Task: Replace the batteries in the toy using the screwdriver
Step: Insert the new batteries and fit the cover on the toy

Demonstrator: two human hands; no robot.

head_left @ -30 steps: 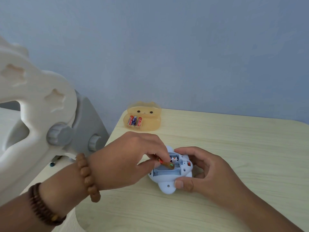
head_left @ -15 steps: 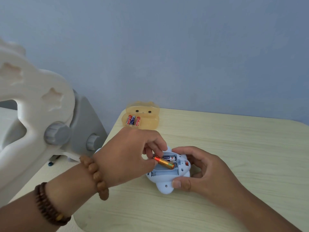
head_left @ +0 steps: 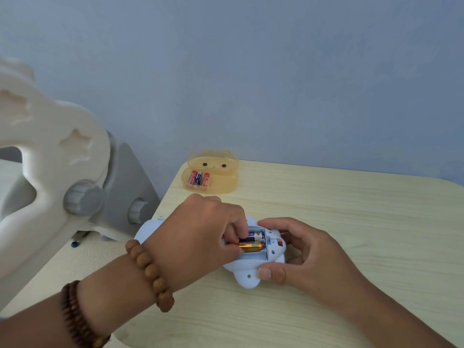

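Observation:
A pale blue toy (head_left: 251, 270) lies upside down on the light wooden table (head_left: 351, 234), its battery compartment uncovered. A white and dark battery (head_left: 253, 236) lies in the far slot. A gold battery (head_left: 251, 247) lies level in the slot beside it, and my left hand (head_left: 200, 237) pinches its left end with thumb and fingertips. My right hand (head_left: 301, 252) grips the toy's right side, thumb on the near edge. No screwdriver is in sight.
A translucent orange case (head_left: 221, 182) holding three red and blue batteries (head_left: 199, 178) stands at the table's far left corner. A pale blue piece (head_left: 148, 228) shows behind my left wrist. A white and grey plastic frame (head_left: 75, 187) rises at the left.
The gold battery was tilted above the compartment; my left hand has lowered it until it lies level in its slot. My right hand kept hold of the toy.

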